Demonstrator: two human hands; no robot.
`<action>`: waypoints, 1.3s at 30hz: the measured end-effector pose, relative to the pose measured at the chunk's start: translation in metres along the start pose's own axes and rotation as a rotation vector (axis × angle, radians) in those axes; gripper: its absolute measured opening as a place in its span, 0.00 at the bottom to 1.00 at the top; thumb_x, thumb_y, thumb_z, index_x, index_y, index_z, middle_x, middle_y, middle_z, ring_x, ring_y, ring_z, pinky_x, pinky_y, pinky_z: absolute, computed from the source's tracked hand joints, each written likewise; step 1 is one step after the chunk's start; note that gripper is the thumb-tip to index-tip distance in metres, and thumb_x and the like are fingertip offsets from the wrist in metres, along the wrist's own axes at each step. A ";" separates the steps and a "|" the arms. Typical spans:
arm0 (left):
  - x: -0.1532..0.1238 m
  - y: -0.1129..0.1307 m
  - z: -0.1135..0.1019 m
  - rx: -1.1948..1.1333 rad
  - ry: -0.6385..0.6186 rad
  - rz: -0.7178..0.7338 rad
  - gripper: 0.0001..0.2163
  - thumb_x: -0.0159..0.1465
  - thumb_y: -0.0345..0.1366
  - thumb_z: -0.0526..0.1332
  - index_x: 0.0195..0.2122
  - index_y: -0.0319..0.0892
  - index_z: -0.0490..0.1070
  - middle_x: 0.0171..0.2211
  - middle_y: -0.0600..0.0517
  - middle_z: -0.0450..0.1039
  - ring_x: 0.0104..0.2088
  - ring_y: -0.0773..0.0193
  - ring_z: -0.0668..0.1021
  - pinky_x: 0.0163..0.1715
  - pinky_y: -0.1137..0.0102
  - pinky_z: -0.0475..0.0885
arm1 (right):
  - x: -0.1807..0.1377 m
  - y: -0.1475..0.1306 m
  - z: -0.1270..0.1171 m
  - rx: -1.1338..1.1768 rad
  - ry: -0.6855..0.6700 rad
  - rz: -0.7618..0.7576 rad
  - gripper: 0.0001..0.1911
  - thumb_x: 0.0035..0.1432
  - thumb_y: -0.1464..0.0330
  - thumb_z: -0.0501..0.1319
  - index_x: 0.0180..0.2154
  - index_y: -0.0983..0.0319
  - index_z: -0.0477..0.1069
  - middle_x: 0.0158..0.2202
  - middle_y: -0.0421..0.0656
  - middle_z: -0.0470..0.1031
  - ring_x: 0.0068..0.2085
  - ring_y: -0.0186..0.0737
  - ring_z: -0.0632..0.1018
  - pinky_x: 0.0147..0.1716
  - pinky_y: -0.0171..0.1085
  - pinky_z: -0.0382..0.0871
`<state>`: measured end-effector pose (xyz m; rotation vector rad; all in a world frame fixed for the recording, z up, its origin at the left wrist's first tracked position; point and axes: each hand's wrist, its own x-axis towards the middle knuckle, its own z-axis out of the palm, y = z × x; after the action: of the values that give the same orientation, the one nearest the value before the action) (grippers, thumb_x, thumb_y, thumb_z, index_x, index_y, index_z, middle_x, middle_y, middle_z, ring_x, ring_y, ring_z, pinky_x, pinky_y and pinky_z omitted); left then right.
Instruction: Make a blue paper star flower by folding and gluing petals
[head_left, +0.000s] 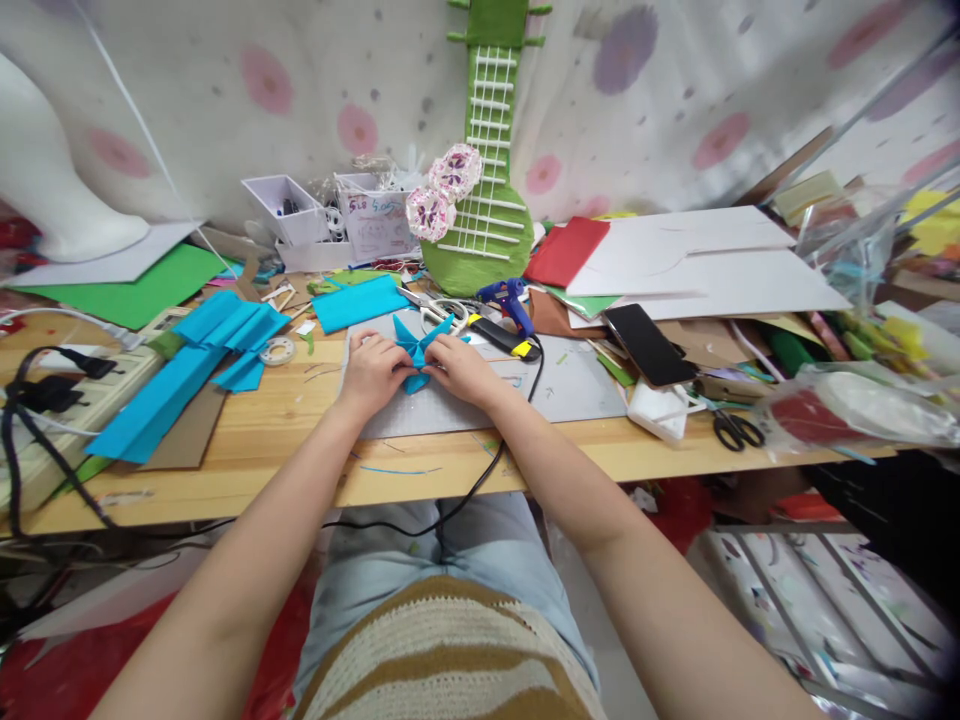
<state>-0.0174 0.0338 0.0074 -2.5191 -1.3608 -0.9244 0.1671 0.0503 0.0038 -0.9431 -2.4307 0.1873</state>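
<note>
Between my two hands is a blue paper flower point(420, 345) with pointed petals, held just above a grey cutting mat point(570, 385). My left hand point(375, 370) pinches its left side with thumb and fingers. On the opposite side, my right hand point(459, 368) grips it near the centre, fingertips close to those of the left. Parts of the flower are covered by the fingers. Right behind it lie scissors point(442, 316), a yellow-and-black utility knife point(502, 336) and a blue hot glue gun point(510, 300).
Folded blue paper point(161, 400) lies left, near a power strip point(112, 390) with black cables. A green paper-covered instrument model point(480, 240) stands at the back. To the right are white boards point(697, 260), a phone point(649, 345), black-handled scissors point(739, 431) and a plastic bag point(862, 410). A black cord crosses the table edge.
</note>
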 end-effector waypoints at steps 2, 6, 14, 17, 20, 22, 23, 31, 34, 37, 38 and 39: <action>-0.001 0.000 0.000 -0.006 0.018 -0.019 0.04 0.58 0.37 0.61 0.26 0.45 0.70 0.26 0.53 0.74 0.33 0.60 0.73 0.48 0.58 0.57 | 0.000 0.000 0.000 -0.009 -0.001 0.006 0.04 0.58 0.71 0.56 0.32 0.64 0.66 0.33 0.46 0.68 0.36 0.40 0.67 0.36 0.36 0.60; -0.003 0.000 0.003 -0.012 0.048 -0.064 0.05 0.56 0.39 0.62 0.32 0.45 0.70 0.28 0.53 0.75 0.35 0.59 0.73 0.47 0.58 0.57 | 0.000 0.000 0.001 -0.016 0.005 0.008 0.06 0.60 0.69 0.54 0.32 0.64 0.66 0.33 0.46 0.68 0.36 0.40 0.67 0.36 0.36 0.60; -0.003 -0.002 0.003 -0.006 0.050 -0.076 0.05 0.57 0.38 0.61 0.26 0.45 0.69 0.27 0.52 0.74 0.34 0.59 0.73 0.46 0.58 0.58 | 0.000 0.001 0.004 -0.004 -0.016 0.017 0.06 0.61 0.69 0.54 0.32 0.65 0.66 0.33 0.47 0.68 0.36 0.39 0.68 0.36 0.36 0.60; -0.002 -0.002 0.000 0.006 0.027 -0.013 0.05 0.58 0.36 0.61 0.25 0.45 0.69 0.26 0.53 0.74 0.33 0.60 0.73 0.47 0.58 0.58 | -0.001 0.002 0.003 0.020 -0.017 0.003 0.05 0.60 0.69 0.54 0.33 0.64 0.66 0.33 0.46 0.68 0.36 0.39 0.67 0.36 0.35 0.59; -0.001 -0.002 -0.001 0.024 0.023 0.034 0.07 0.59 0.35 0.59 0.23 0.45 0.69 0.25 0.53 0.74 0.32 0.60 0.73 0.48 0.57 0.58 | -0.002 0.002 0.002 0.030 -0.009 -0.008 0.04 0.58 0.69 0.56 0.34 0.64 0.66 0.34 0.45 0.68 0.36 0.39 0.67 0.35 0.35 0.59; -0.001 -0.002 -0.001 0.026 0.027 0.051 0.09 0.59 0.35 0.59 0.22 0.45 0.69 0.24 0.53 0.74 0.32 0.61 0.72 0.48 0.57 0.58 | -0.002 0.002 0.001 0.020 -0.008 0.001 0.03 0.58 0.69 0.57 0.34 0.64 0.65 0.34 0.45 0.68 0.36 0.39 0.67 0.35 0.35 0.59; -0.001 -0.003 0.000 0.024 0.029 0.055 0.09 0.59 0.36 0.59 0.22 0.45 0.69 0.24 0.53 0.74 0.31 0.61 0.72 0.48 0.57 0.58 | -0.002 0.001 0.000 0.013 -0.010 0.007 0.03 0.58 0.70 0.57 0.33 0.64 0.65 0.34 0.46 0.68 0.36 0.39 0.67 0.35 0.35 0.59; -0.003 -0.003 0.003 0.016 0.072 -0.035 0.07 0.57 0.42 0.62 0.31 0.46 0.70 0.28 0.52 0.75 0.35 0.58 0.73 0.48 0.58 0.57 | -0.002 0.001 0.000 -0.001 -0.001 0.030 0.06 0.60 0.68 0.54 0.32 0.64 0.66 0.33 0.46 0.68 0.35 0.39 0.67 0.35 0.35 0.58; -0.003 -0.002 0.003 0.027 0.054 -0.032 0.07 0.56 0.42 0.63 0.29 0.45 0.69 0.29 0.52 0.74 0.36 0.58 0.72 0.48 0.57 0.56 | -0.001 0.002 0.000 -0.008 -0.015 0.040 0.07 0.61 0.68 0.54 0.32 0.64 0.66 0.33 0.46 0.69 0.35 0.39 0.68 0.34 0.35 0.58; -0.003 -0.002 0.001 0.023 0.036 -0.031 0.07 0.55 0.41 0.63 0.28 0.46 0.69 0.29 0.53 0.74 0.36 0.57 0.72 0.48 0.57 0.56 | -0.001 0.001 0.000 -0.004 -0.032 0.054 0.07 0.61 0.68 0.54 0.32 0.65 0.66 0.32 0.46 0.69 0.34 0.39 0.68 0.34 0.35 0.58; -0.003 -0.002 0.000 0.018 0.031 -0.033 0.06 0.55 0.41 0.63 0.28 0.46 0.69 0.29 0.53 0.74 0.36 0.57 0.72 0.48 0.57 0.56 | -0.001 0.001 0.000 0.001 -0.038 0.054 0.07 0.61 0.68 0.54 0.32 0.64 0.66 0.32 0.46 0.69 0.34 0.39 0.68 0.34 0.35 0.58; -0.003 -0.002 -0.001 0.012 0.025 -0.034 0.06 0.55 0.41 0.63 0.28 0.46 0.70 0.28 0.53 0.74 0.36 0.57 0.73 0.48 0.58 0.57 | -0.001 0.001 0.000 0.007 -0.042 0.051 0.07 0.61 0.68 0.54 0.32 0.64 0.66 0.32 0.46 0.69 0.34 0.38 0.68 0.34 0.35 0.58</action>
<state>-0.0205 0.0328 0.0063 -2.4739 -1.4022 -0.9479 0.1681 0.0505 0.0038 -1.0076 -2.4439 0.2355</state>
